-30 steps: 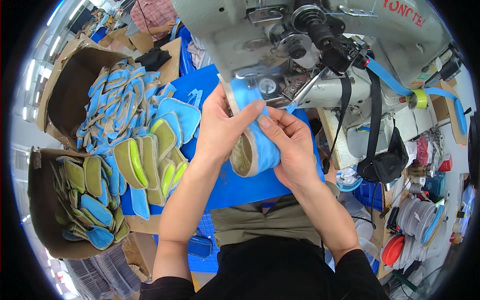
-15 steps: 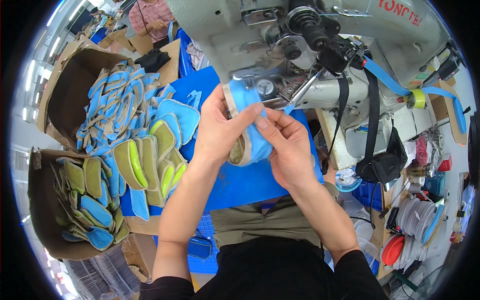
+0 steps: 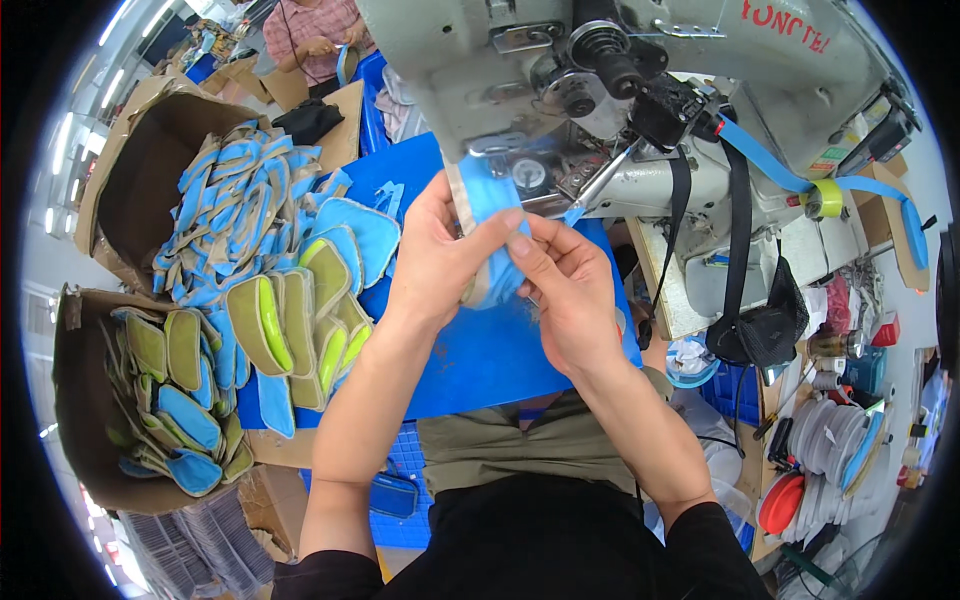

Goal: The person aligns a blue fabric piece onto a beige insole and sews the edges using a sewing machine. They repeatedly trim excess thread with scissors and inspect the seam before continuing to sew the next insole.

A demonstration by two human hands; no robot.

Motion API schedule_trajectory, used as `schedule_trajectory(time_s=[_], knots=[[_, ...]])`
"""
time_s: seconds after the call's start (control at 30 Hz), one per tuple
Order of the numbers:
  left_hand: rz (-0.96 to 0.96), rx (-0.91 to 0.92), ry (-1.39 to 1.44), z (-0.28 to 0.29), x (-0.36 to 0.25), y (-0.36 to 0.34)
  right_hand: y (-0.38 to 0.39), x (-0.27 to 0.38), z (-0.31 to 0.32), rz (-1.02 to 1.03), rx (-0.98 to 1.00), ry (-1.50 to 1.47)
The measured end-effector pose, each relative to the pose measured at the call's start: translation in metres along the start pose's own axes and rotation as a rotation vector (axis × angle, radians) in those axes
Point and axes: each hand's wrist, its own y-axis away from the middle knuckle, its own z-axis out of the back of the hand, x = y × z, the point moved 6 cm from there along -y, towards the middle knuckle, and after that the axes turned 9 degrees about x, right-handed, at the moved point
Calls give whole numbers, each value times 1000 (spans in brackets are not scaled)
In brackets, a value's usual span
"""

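My left hand and my right hand both grip a blue fabric piece with a tan edge, held up against the needle area of a grey industrial sewing machine. The left thumb presses on the blue fabric from the left. The right fingers pinch its lower right side. A blue binding tape runs from a roll at the right into the machine. The lower part of the piece is hidden between my hands.
Stacks of blue, tan and yellow-green padded pieces lie on the blue table at the left. Two cardboard boxes hold more. Tools and plates crowd the right. Another person works at the far back.
The fabric piece has been pushed further up toward the machine; its tan underside, seen below my hands earlier, is now mostly hidden. Both hands shifted slightly up.
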Motion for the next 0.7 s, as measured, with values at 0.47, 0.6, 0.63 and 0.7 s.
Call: schedule_trajectory(time_s=[0.47,0.6,0.63,0.7], knots=[[12,27,22,10,0,-6,-6,-4,-3,76,-66,26],[-32,25,37,10,-3,-7,-5,-1,-7,128,-37,14],[-37,29,45,10,-3,-8,-5,0,-8,129,-24,10],[-40,31,53,11,-3,-7,-4,1,-9,131,-8,10]])
